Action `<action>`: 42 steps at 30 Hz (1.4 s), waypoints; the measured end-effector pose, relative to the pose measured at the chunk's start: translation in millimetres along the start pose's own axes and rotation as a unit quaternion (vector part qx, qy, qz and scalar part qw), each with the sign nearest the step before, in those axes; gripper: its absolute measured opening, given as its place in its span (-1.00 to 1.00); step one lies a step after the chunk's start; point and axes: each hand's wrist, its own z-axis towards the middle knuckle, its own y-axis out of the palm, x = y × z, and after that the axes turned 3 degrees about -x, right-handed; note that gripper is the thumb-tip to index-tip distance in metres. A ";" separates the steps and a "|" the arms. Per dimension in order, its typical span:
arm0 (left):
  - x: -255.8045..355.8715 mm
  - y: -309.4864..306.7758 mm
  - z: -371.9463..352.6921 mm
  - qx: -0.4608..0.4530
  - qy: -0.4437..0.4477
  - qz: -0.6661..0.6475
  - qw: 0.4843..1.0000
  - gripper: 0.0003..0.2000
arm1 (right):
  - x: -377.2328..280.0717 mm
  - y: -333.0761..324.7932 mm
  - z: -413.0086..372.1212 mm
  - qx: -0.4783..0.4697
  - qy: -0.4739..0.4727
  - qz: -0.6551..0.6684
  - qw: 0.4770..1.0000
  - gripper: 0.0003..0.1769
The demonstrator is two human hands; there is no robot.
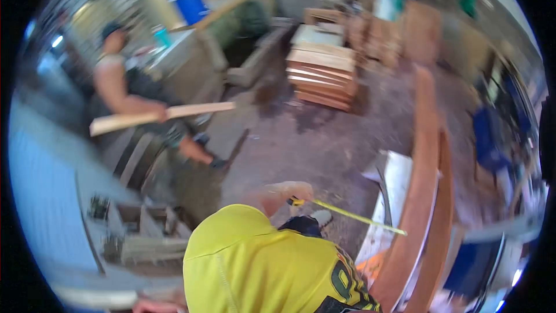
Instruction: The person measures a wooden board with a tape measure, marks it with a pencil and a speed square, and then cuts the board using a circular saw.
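Observation:
My left hand (299, 190) reaches out past the yellow sleeve, its fingers closed around a tape measure (296, 201) with a dark and yellow case. From it a yellow blade (360, 217) runs out to the right. The blade's far end overlaps a long reddish-brown wooden board (412, 220) in this view. A second board (443, 214) lies alongside the first. My right hand does not show. The yellow shirt (260, 266) fills the lower middle.
At left, a person (119, 84) holds a pale wooden plank (191, 109). Stacked wooden pieces (321, 75) stand on the floor beyond. Scrap timber (145, 237) lies at lower left, a white panel (395, 177) beside the boards, and a blue chair-like object (491, 139) at right.

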 end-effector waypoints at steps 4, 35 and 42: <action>97.0 -6.0 -51.5 -0.006 -0.274 -0.162 0.948 -0.72 | 6.0 -12.4 15.5 -0.139 0.033 0.073 0.987 -0.70; 203.9 63.5 -122.8 0.039 -0.395 -0.293 0.870 -0.69 | 160.8 -172.8 -9.0 -0.045 -0.006 0.325 0.945 -0.49; 205.0 68.5 -84.0 0.017 -0.320 -0.263 0.910 -0.72 | 124.7 -129.2 -19.8 0.069 -0.062 0.423 0.902 -0.39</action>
